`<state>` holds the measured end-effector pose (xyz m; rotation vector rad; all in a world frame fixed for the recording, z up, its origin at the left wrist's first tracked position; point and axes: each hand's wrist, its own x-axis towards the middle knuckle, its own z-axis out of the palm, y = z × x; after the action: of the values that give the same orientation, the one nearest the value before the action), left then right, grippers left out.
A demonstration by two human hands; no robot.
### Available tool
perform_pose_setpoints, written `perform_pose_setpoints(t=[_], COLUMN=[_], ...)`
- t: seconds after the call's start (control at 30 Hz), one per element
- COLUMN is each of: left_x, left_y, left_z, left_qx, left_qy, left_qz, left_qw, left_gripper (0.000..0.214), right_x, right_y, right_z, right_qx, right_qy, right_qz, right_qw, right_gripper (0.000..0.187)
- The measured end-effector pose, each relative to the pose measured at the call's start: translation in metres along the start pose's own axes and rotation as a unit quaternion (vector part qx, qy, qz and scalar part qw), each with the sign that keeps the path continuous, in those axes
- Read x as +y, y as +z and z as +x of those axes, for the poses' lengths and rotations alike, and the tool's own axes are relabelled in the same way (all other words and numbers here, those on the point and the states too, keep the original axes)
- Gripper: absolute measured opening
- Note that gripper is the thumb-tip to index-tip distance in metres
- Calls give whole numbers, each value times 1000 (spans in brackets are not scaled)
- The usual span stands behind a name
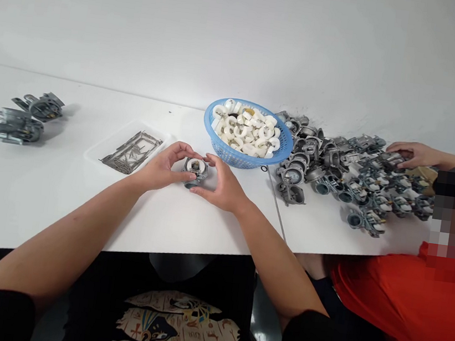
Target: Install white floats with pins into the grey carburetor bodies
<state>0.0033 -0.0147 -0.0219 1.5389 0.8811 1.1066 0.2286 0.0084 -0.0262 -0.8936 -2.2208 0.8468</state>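
Head view, left to right: two assembled carburetors (pixel 22 118) lie well left on the white counter (pixel 51 197), beside a clear plastic tray (pixel 95 156) of thin metal pins. At centre, near the counter's front edge, the left hand (pixel 164 168) and right hand (pixel 225 184) cup a single carburetor body (pixel 194 173), fingers (pixel 183 151) curved narrowly around it from both sides; whether it bears on the counter cannot be told. Step in hand appears to be handling of this one unit. Just behind sits a blue plastic basket (pixel 229 157) of white rings. Further right lie a thin metal rod (pixel 276 202) and a heap of carburetor bodies (pixel 315 171), with a co-worker's hand (pixel 412 154) at its far side. Open counter flanks the hands; any move appears to call for a path clear of basket and rod.
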Motion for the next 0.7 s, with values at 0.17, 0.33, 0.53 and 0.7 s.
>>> perform_pose_setpoints(t=[0.17,0.33,0.53,0.7], left_x=[2,4,5,4], left_y=[1,2,3,3], left_z=[-1,-1,0,-1], left_qx=[-17,-19,-4,-19], left_qy=[3,-24,-16,-9], left_qz=[1,8,1,-21], left_qw=[1000,1000,1000,1000], left_gripper=[43,40,36,34], right_x=[-2,-4,-1,-2], right_y=[-1,-3,2,1], right_z=[-1,-1,1,1], right_qx=[-25,-41,-32,-16], right_qy=[32,46,19,8], right_qz=[30,25,34,-10], right_qw=[999,998,999,1000], right_gripper=[97,100,92,87])
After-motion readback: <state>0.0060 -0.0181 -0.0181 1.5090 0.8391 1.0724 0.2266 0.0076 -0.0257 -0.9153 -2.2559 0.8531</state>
